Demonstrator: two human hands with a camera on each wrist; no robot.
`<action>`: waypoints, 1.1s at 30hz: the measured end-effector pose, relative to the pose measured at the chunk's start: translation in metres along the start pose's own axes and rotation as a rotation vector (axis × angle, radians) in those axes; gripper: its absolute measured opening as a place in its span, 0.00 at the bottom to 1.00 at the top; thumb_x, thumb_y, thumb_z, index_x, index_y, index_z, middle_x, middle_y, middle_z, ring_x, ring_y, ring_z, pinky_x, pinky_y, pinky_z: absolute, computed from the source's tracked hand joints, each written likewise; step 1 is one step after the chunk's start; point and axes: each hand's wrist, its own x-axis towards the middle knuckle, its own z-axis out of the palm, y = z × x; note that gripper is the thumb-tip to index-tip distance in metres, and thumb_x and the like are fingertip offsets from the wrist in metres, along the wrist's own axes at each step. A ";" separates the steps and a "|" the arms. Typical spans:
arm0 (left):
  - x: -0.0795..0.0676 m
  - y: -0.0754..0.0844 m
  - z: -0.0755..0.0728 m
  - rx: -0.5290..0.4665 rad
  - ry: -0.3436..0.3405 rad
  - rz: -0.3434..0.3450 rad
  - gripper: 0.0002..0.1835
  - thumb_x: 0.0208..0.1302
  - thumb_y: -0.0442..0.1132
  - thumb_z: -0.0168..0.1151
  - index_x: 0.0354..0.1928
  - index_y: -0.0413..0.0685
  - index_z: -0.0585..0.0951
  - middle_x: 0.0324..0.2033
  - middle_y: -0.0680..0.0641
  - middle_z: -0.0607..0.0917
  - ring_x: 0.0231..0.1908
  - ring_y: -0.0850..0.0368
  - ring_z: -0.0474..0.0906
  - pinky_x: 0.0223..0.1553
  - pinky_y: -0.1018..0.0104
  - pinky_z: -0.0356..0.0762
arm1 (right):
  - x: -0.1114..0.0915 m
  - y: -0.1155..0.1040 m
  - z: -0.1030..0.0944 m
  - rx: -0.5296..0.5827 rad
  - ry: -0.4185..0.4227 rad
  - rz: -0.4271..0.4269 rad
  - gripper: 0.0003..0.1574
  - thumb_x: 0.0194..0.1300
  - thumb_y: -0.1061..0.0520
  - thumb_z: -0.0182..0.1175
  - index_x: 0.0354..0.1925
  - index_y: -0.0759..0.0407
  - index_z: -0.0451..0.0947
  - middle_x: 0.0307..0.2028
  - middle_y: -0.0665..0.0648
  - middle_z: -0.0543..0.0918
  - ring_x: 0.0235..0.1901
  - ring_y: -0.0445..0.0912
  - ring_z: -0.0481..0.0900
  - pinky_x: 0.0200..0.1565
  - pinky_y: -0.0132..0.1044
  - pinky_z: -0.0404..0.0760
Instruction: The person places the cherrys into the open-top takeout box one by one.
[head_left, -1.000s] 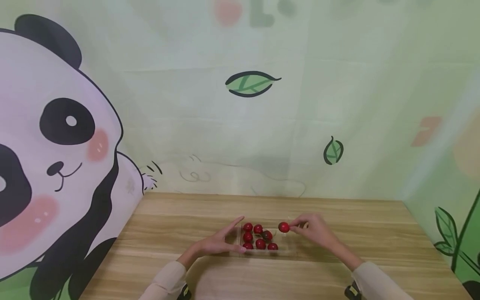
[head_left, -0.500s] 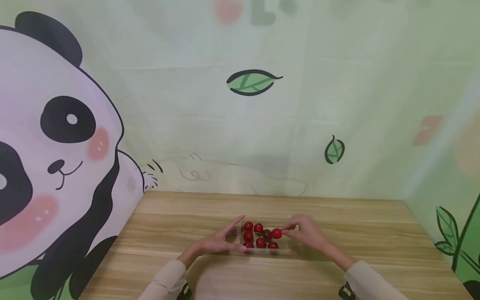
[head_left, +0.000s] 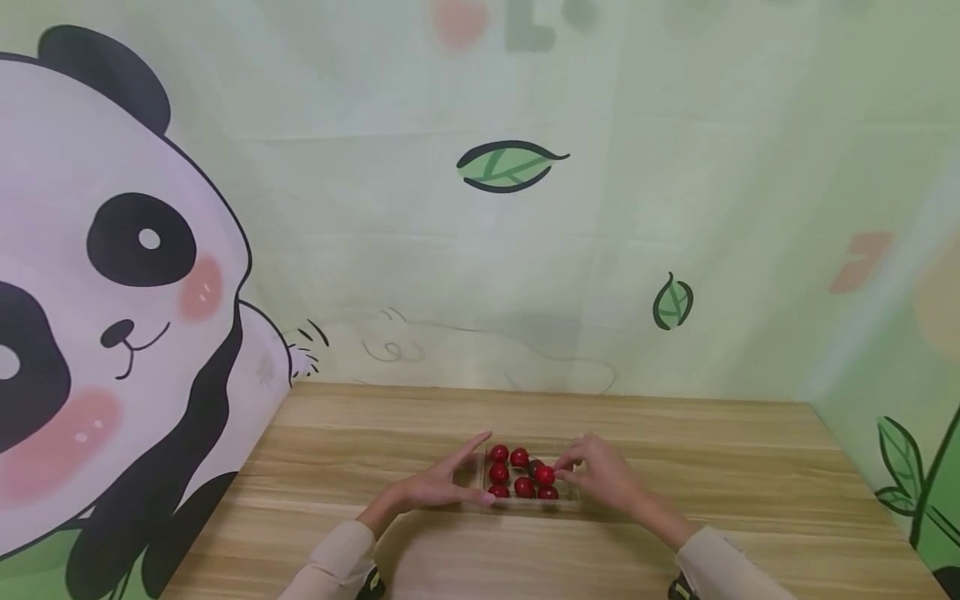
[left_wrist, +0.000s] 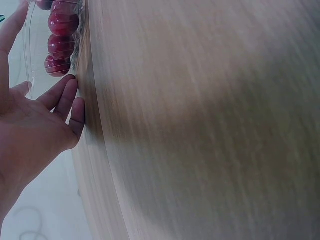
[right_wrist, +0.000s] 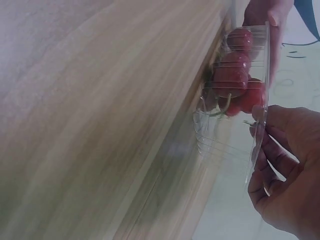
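Note:
A clear plastic box [head_left: 566, 502] with several dark red cherries [head_left: 523, 487] in its left and middle part lies on the wooden table. My right hand [head_left: 606, 477] pinches a bright red cherry [head_left: 544, 475] between thumb and fingertips, low among the others; the right wrist view shows this cherry [right_wrist: 254, 95] inside the walls, with the other fingers curled by the rim. Spread straight, the thumb and fingers of my left hand [head_left: 435, 487] rest at the box's left end. Its loose fingers [left_wrist: 64, 97] lie beside the end wall in the left wrist view.
Bare wood of the table [head_left: 360, 417] runs around the box on all sides. Behind the table stands a pale green cloth backdrop [head_left: 420, 250] printed with leaves and a large panda [head_left: 150, 333] on the left.
My right hand has moved left and down, bringing the pinched cherry from above the box's right part into the middle beside the others. The left hand keeps its place.

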 end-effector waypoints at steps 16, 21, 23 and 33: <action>0.000 -0.002 0.000 0.001 0.001 0.004 0.58 0.62 0.59 0.71 0.83 0.61 0.44 0.81 0.40 0.52 0.80 0.36 0.48 0.73 0.26 0.50 | 0.006 0.001 0.021 -0.217 0.055 -0.034 0.05 0.52 0.56 0.77 0.29 0.49 0.89 0.28 0.45 0.89 0.33 0.38 0.73 0.39 0.34 0.69; 0.001 -0.002 0.000 0.004 0.001 0.000 0.58 0.61 0.59 0.71 0.83 0.61 0.44 0.81 0.40 0.52 0.80 0.36 0.49 0.73 0.26 0.50 | 0.008 -0.002 0.024 -0.238 0.052 -0.023 0.05 0.52 0.55 0.78 0.28 0.49 0.89 0.28 0.46 0.89 0.33 0.39 0.73 0.40 0.37 0.70; 0.000 -0.002 0.000 0.002 -0.001 -0.001 0.58 0.61 0.59 0.71 0.83 0.61 0.44 0.81 0.41 0.52 0.80 0.36 0.49 0.73 0.26 0.50 | 0.008 -0.003 0.025 -0.250 0.047 -0.020 0.05 0.52 0.55 0.78 0.28 0.49 0.89 0.28 0.46 0.89 0.34 0.39 0.73 0.41 0.37 0.70; 0.000 -0.002 -0.001 0.008 0.005 0.001 0.58 0.61 0.59 0.72 0.83 0.61 0.44 0.82 0.43 0.51 0.80 0.37 0.49 0.73 0.26 0.51 | 0.010 -0.004 0.023 -0.281 0.017 -0.043 0.05 0.54 0.53 0.77 0.30 0.49 0.90 0.30 0.46 0.89 0.34 0.40 0.75 0.39 0.34 0.66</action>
